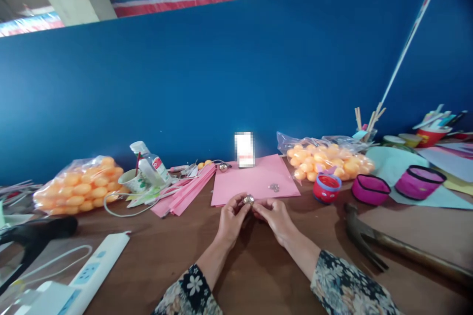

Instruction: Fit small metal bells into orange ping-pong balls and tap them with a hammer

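Just in front of the pink paper sheets (254, 177), my left hand (232, 216) pinches a small, shiny, round metal piece (249, 199) between thumb and fingers. My right hand (274, 216) meets it from the other side, its thumb and forefinger closed at the piece's right edge. Whether the piece is a bell I cannot make out. On the paper, beyond my right hand, lies a little cluster of silvery metal bits (274, 187). Another shiny round metal piece (223, 167) sits at the sheet's far left corner.
Bags of orange balls stand left (88, 184) and right (328, 160). A hammer (373, 236) lies at right, near magenta fabric rings (370, 189) and a red ring-shaped container (327, 188). A power strip (92, 270), bottle (153, 162) and pink strips (192, 187) are left. A blue partition (221, 78) rises behind.
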A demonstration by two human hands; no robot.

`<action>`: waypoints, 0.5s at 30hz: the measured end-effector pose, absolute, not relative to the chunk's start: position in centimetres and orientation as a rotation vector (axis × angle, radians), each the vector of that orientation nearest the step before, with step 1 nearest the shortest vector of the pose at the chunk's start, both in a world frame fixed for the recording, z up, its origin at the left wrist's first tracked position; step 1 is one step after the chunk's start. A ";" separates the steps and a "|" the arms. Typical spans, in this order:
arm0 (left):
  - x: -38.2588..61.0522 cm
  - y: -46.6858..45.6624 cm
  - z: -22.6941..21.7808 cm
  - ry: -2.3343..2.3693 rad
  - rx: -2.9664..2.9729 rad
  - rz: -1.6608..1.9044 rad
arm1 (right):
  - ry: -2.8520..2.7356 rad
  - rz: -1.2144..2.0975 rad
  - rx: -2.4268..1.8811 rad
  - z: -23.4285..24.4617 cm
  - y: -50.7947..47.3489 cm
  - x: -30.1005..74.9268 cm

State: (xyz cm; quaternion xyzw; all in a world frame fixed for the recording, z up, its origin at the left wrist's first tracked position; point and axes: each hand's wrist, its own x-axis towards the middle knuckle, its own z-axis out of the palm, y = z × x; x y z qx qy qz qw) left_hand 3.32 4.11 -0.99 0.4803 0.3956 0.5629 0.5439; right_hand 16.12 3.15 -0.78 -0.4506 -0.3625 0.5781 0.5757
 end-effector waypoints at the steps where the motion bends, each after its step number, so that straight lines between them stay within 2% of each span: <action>1: 3.3 4.1 -1.0 0.941 1.140 1.338 | -0.846 1.354 -1.058 -0.8 3.2 16.1; 15: 3.1 4.4 -1.9 0.942 1.191 1.303 | -0.838 1.327 -1.039 -1.0 3.5 15.9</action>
